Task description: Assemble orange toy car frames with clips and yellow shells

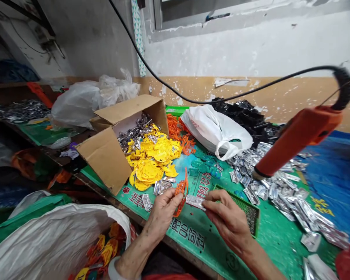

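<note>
Low in the middle of the head view, my left hand [163,212] is closed on an orange plastic piece [181,194] with a lattice and a thin upright strip. My right hand [226,212] pinches the right end of a flat silvery metal part [195,201], whose left end meets the orange piece. Both hands are just above the green table cover [189,233]. A green tray [258,221] of small dark pieces sits behind my right hand. Loose silvery parts [163,185] lie beyond my left hand, beside a heap of yellow pieces [151,159].
An open cardboard box [105,159] holds metal clips. A red-orange power tool [297,144] hangs from a black cable at right, above piled silvery parts [282,194]. A white bag [216,130] lies behind. A large sack [61,233] of orange and yellow pieces stands at lower left.
</note>
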`<state>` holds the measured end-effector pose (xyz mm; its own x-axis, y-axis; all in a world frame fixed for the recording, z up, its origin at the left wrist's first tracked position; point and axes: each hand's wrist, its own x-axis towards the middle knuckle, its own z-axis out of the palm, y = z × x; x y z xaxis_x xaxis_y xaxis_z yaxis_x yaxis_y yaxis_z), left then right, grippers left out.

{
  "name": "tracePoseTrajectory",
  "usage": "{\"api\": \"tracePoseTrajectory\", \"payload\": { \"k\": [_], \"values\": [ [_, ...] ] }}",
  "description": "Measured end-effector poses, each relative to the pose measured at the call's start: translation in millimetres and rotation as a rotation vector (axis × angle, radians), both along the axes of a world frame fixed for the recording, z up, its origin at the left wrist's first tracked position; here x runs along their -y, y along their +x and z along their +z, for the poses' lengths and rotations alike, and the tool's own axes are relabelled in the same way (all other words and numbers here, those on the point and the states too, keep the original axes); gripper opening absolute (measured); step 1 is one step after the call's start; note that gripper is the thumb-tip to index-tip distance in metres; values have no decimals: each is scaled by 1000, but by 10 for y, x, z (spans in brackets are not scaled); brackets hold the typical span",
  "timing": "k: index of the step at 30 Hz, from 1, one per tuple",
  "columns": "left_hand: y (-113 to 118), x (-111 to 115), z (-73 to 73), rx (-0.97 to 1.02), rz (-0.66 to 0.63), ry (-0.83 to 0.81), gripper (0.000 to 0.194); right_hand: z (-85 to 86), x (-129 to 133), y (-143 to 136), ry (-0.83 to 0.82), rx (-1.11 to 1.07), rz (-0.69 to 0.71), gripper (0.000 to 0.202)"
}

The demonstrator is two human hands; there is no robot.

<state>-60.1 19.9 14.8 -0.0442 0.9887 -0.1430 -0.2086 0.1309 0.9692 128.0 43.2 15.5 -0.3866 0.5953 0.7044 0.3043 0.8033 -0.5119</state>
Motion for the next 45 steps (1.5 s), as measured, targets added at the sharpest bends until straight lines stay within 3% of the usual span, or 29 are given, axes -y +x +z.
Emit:
{"api": "tracePoseTrajectory", "payload": {
  "k": [3, 6, 14, 20, 24, 36, 41, 43, 45],
  "values": [
    [47, -23, 28, 15, -81, -16, 29, 8, -16, 40, -361, -118, 79, 6],
    [81, -29, 27, 71, -170, -53, 31, 6, -42, 60, -667, -199, 112, 18],
    [203, -75, -45, 199, -159, -144, 32, -22, -65, 88, -994, -315, 121, 25],
    [221, -126, -49, 207, -165, -178, 44, -65, -90, 92, -1082, -368, 71, 27],
    [210, -135, -53, 229, -198, -286, 49, -82, -96, 83, -1099, -383, 38, 29],
    [217, -145, -122, 325, -223, -292, 37, -95, -81, 32, -1134, -376, 59, 29],
    [193, -159, -165, 336, -107, -291, 22, -88, -86, 47, -1167, -372, 91, 29],
    [135, -182, -83, 316, -23, -257, 19, -82, -101, 65, -1172, -355, 83, 27],
    [38, -197, 96, 256, 157, -199, 16, -82, -115, 55, -1166, -321, 57, 23]
  ]
}}
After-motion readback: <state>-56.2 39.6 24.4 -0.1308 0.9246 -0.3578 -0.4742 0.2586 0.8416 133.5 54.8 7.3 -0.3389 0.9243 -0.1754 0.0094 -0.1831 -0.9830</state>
